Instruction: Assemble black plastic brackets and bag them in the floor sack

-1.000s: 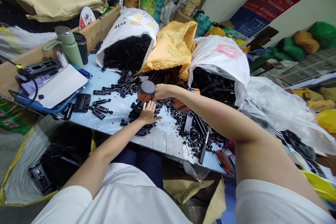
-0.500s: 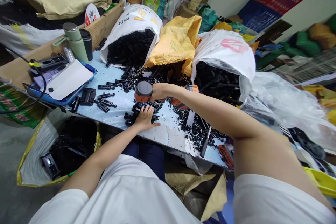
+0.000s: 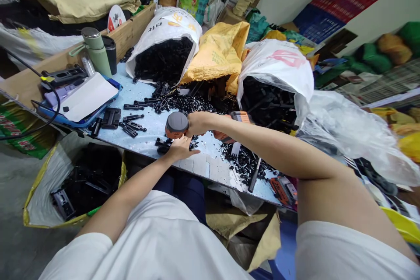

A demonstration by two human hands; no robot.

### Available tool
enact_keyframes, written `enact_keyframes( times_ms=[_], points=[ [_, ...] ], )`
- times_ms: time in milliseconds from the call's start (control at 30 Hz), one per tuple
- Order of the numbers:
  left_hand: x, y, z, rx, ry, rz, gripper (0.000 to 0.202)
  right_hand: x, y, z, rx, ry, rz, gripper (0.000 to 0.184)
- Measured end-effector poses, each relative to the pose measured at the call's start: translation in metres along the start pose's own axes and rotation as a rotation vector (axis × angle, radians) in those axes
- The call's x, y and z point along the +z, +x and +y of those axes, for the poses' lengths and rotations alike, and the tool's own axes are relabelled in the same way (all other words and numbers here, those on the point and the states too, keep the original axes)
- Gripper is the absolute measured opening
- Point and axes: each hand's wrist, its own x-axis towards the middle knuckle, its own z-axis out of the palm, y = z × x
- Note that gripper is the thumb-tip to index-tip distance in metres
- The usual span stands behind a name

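Observation:
My right hand is wrapped round the grip of an orange and dark grey cordless drill. The tool's head points down over the bench, and its tip is hidden from above. Right under it my left hand lies with the thumb stretched out, resting on a row of black plastic parts. The drill's head partly covers the left fingertips. Loose black clips lie to the left on the blue bench top.
Behind stand a white sack of black parts, a yellow sack and another white sack. Screws are heaped at right near a dark-handled tool. A blue tray and green flask sit at left.
My right hand has brought the drill down and slightly toward me, so its head now covers part of my left fingers. The left hand has stayed in nearly the same place.

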Motion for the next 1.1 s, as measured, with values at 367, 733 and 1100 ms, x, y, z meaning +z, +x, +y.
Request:
enact_keyframes(
  times_ms=[367,733,1100],
  points=[
    [0.005,0.001,0.003,-0.086,-0.071,-0.161,0.08,0.01,0.005,-0.042,-0.106,0.047,-0.108,0.026],
    [-0.003,0.004,0.002,0.033,0.03,-0.043,0.087,-0.01,-0.01,-0.013,-0.119,0.192,0.05,0.023],
    [0.0,0.003,0.001,0.0,0.034,-0.096,0.09,-0.005,0.009,-0.039,-0.072,0.002,-0.021,0.016]
  ],
)
